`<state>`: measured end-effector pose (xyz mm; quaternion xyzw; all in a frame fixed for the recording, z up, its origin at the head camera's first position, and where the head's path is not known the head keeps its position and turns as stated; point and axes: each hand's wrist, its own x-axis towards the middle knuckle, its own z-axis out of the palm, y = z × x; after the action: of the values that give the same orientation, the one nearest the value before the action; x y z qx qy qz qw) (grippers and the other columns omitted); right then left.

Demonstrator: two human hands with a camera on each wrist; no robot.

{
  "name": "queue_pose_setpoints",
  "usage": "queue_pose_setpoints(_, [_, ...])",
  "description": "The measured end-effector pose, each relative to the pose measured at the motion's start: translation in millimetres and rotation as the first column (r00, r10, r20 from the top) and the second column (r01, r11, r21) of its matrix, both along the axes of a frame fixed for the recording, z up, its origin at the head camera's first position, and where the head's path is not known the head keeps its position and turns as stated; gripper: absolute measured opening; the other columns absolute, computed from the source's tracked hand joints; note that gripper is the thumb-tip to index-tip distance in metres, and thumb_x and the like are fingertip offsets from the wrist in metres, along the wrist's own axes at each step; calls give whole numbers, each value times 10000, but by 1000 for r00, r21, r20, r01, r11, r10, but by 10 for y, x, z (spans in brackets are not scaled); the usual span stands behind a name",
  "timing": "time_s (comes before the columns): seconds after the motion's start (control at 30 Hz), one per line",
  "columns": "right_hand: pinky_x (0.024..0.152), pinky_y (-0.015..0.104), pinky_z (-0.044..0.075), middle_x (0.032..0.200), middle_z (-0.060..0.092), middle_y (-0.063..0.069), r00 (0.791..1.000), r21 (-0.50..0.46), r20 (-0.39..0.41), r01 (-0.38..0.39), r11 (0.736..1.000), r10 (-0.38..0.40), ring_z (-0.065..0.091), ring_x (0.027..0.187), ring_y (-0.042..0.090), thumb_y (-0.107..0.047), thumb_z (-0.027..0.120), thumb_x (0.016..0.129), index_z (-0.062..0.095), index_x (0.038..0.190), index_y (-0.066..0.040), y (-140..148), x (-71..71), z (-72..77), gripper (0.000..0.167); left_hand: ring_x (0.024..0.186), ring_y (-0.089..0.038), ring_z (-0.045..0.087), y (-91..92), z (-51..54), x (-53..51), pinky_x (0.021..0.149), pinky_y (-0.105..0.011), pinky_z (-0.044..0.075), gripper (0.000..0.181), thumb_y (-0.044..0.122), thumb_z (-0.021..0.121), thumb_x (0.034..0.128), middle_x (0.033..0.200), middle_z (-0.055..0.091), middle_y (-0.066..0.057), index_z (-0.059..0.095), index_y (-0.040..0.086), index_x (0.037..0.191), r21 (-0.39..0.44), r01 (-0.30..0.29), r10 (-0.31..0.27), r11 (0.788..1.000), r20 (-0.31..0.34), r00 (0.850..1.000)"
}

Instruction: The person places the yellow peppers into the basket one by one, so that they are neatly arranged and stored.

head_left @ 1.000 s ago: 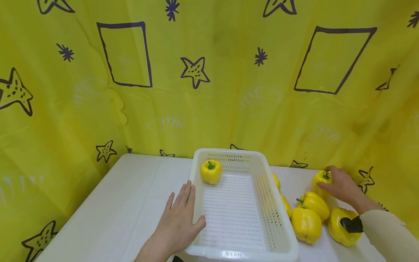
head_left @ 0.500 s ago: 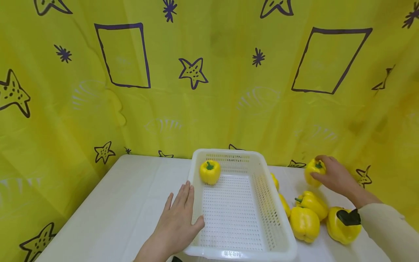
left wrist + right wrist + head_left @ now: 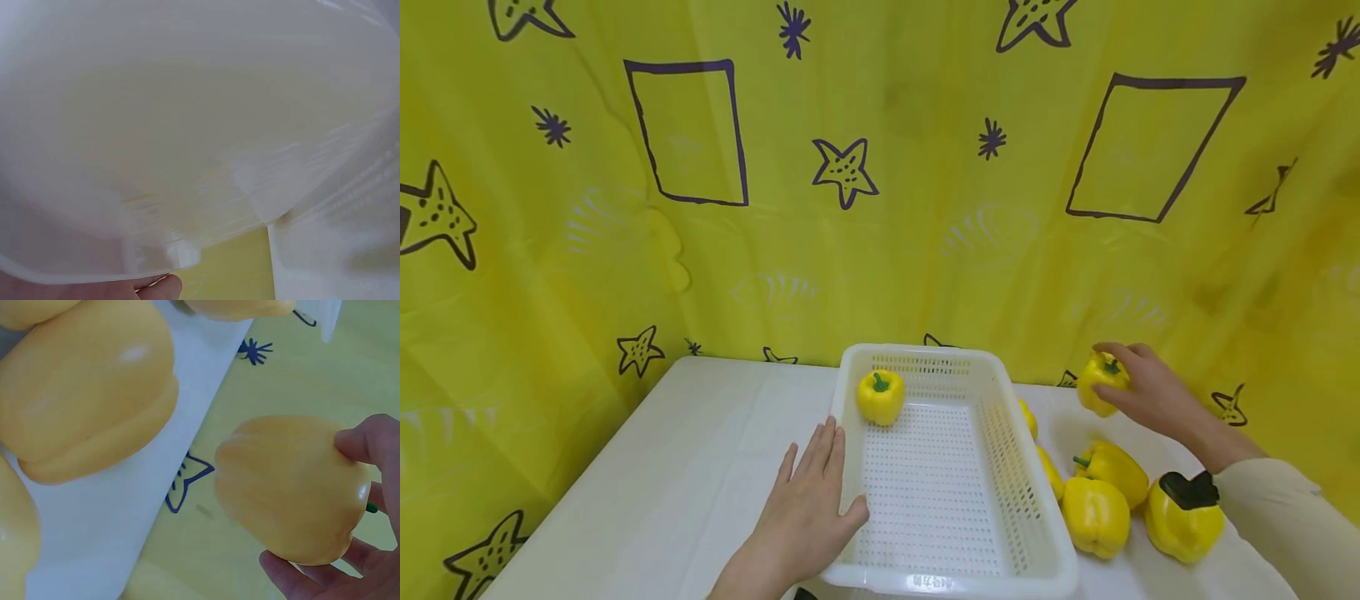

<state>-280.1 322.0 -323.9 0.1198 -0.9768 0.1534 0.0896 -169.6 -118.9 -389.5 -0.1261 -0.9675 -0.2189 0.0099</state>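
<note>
In the head view my right hand [image 3: 1146, 392] grips a yellow bell pepper [image 3: 1099, 390] by its upper part, lifted above the table behind the other peppers. The right wrist view shows the thumb and fingers around this held pepper [image 3: 290, 487], its green stem toward the palm. My left hand [image 3: 808, 504] lies with straight fingers against the left rim of a white plastic basket [image 3: 1052, 521]. Inside the basket, a single yellow bell pepper [image 3: 881, 398] stands upright in the far left corner. In the left wrist view the basket wall [image 3: 187, 112] fills most of the picture.
Several yellow bell peppers, including a front one [image 3: 1096, 517], one on its side [image 3: 1116, 475] and one by the sleeve [image 3: 1183, 521], lie right of the basket. The white table [image 3: 700, 467] ends at a yellow patterned curtain [image 3: 910, 250].
My right hand has lifted the pepper off the table at the back right and carried it left toward the basket. The left hand has stayed at the basket rim.
</note>
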Motion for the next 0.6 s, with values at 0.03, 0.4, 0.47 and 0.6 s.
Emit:
queue_pose_setpoints(0.03, [732, 568, 490, 1242, 437, 372, 1000, 0, -5, 1, 1000, -1, 559, 952, 444, -293, 643, 946, 420, 1425, 13, -19, 5, 8, 610, 1549, -302, 130, 1, -1, -2, 1222, -604, 92, 821, 464, 484, 945, 1673, 102, -116, 208, 3, 1567, 0, 0, 0, 1000, 1, 1000])
queue_pose_setpoints(0.4, [649, 363, 440, 1176, 436, 310, 999, -35, -48, -22, 999, 20, 515, 841, 328, -272, 630, 942, 469, 1391, -29, -200, 32, 92, 536, 1548, -299, 135, 1, -3, 2, 1222, -601, 94, 815, 461, 484, 942, 1672, 116, -119, 226, -2, 1561, -4, -3, 2, 1000, -9, 1000])
queue_pose_setpoints(0.47, [661, 385, 446, 1189, 431, 312, 998, -43, -56, -35, 998, 32, 517, 850, 336, -266, 630, 942, 470, 1390, -35, -248, 31, 112, 529, 1548, -300, 136, 2, -3, -1, 1223, -601, 92, 817, 465, 484, 942, 1672, 115, -119, 225, -2, 1562, -4, -6, 6, 1000, -4, 1000])
queue_pose_setpoints(0.6, [670, 391, 448, 1213, 419, 321, 997, -54, -58, -44, 998, 41, 521, 850, 338, -252, 631, 937, 471, 1389, -38, -343, 34, 145, 524, 1547, -300, 141, 6, -3, -8, 1223, -602, 91, 821, 471, 482, 942, 1671, 117, -122, 224, -1, 1562, -6, -7, 7, 1000, 3, 1000])
